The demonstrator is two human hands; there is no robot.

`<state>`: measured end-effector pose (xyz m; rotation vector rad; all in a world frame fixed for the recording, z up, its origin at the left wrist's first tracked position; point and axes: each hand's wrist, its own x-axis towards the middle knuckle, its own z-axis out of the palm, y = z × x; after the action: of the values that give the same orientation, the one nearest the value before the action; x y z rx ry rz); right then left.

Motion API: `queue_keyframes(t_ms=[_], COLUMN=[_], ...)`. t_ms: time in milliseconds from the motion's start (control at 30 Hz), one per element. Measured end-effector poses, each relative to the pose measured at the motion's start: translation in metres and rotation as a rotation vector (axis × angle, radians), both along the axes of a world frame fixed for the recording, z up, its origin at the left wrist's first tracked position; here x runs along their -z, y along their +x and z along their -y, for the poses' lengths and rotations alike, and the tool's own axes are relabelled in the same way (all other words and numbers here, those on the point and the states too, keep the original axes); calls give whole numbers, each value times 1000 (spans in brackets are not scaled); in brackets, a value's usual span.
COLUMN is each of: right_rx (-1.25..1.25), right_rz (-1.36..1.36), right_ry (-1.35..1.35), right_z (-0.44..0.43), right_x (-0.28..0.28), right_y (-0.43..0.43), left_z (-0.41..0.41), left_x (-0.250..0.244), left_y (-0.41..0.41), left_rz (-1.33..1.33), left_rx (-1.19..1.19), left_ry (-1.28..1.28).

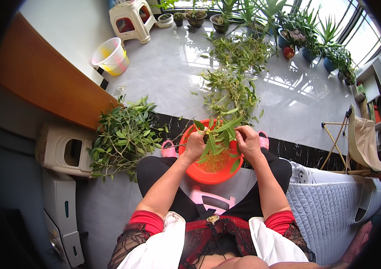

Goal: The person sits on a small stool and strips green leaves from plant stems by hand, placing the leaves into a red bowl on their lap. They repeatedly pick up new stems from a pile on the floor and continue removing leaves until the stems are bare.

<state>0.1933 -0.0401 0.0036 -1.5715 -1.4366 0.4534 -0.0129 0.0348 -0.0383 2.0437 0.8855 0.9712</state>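
My left hand [195, 145] grips a leafy branch [224, 132] whose bare stem runs out to the left past my wrist. Small yellow blossoms show at the branch beside its thumb. On the other side, my right hand [248, 141] has thumb and fingertips pinched together at the branch's leaves; whether a piece is between them is hidden. Both hands are above a round red plastic basin [207, 178] standing between my legs. Many tiny yellow-orange flowers [215, 163] lie in the bottom of the basin.
Cut green branches [126, 138] are heaped at my left, beside a beige plastic stool [64, 148]. More branches [234, 87] lie spread ahead on the grey tiles. A clear bucket [111, 57] stands far left, a folding chair [362, 141] right, a quilted bed [325, 198] near right.
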Motion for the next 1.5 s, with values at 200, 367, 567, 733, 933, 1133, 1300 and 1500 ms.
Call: queue_keyframes(t_ms=[200, 367, 567, 733, 933, 1133, 1300, 1500], right_rx=[51, 172, 98, 145, 60, -47, -103, 62], right_rz=[-80, -95, -219, -314, -557, -310, -833, -549], right_ry=[92, 141, 93, 158, 207, 43, -195, -127], right_z=[14, 18, 30, 49, 57, 53, 53, 48], right_x=[-17, -21, -17, -15, -25, -23, -24, 1], right_y=[-10, -14, -15, -25, -27, -26, -10, -8], left_z=[7, 22, 40, 50, 48, 39, 36, 43], left_x=[-9, -32, -40, -47, -19, 12, 20, -3], left_y=[-3, -2, -3, -2, -11, -16, -13, -1], left_rz=[-11, -2, 294, 352, 183, 551, 6, 133], left_rx=[-57, -212, -297, -259, -117, 76, -45, -59], left_ry=[-18, -213, -238, -79, 110, -396, 335, 166])
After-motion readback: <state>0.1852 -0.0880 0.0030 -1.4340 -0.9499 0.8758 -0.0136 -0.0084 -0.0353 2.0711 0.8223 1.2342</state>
